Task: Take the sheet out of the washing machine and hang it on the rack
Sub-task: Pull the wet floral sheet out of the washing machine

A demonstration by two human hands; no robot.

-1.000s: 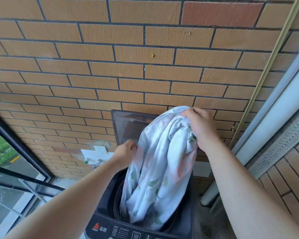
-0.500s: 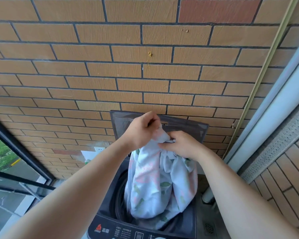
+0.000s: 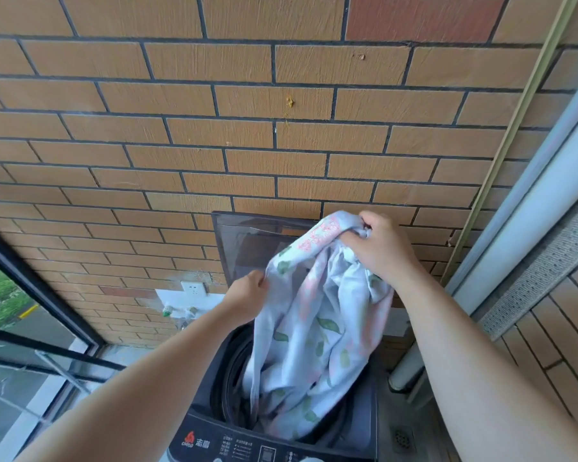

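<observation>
Now, with my right hand [image 3: 377, 248] gripping the bunched top of the sheet [image 3: 317, 345] high above the washing machine [image 3: 214, 440] and my left hand [image 3: 247, 291] pinching an edge lower down, the tail sits in the drum [image 3: 229, 378], so I should lift hand over hand, straight up.

Left hand [image 3: 247, 292], right hand [image 3: 379, 250], both fisted.

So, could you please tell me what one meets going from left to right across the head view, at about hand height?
window → wall socket → left hand → sheet → right hand → white post
</observation>
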